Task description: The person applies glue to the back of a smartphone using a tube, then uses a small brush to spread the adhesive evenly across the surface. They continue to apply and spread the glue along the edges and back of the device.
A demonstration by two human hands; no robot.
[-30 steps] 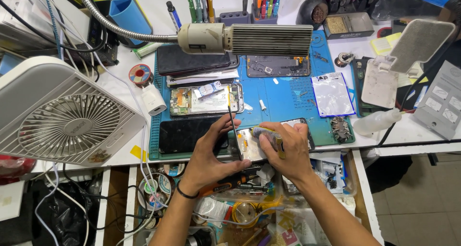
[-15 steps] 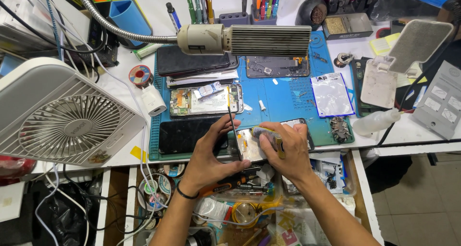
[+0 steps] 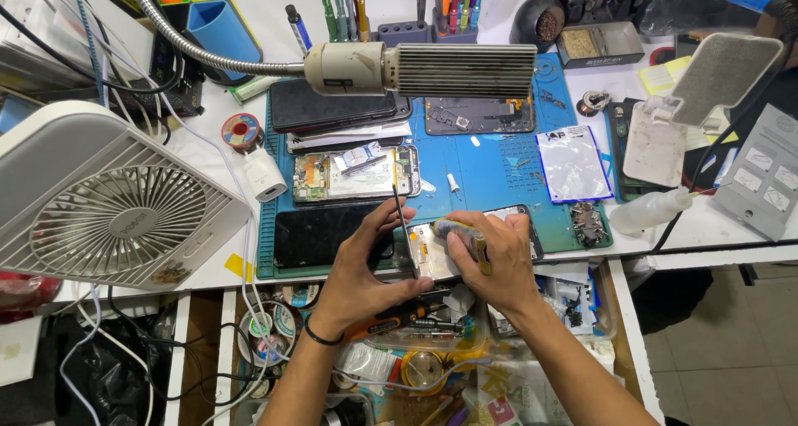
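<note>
Left hand (image 3: 366, 264) at 7 o'clock on blue mat (image 3: 499, 168), fingers pinched on thin tweezers (image 3: 405, 226), tips up. Right hand (image 3: 490, 260) just beside, wrapped around small tube (image 3: 457, 231), pressing on opened phone (image 3: 432, 251) at mat's near edge. Fan (image 3: 108, 201) at 9 o'clock.

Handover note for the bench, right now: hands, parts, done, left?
Left hand: pinches a thin metal tool, tip at the opened phone on the blue mat.
Right hand: grips a small yellow-tipped tube over that phone.
Nearby: second opened phone above, dark phone to the left.
Done: phone's back is off.
Left: the work inside it; the phone is not yet closed.
</note>
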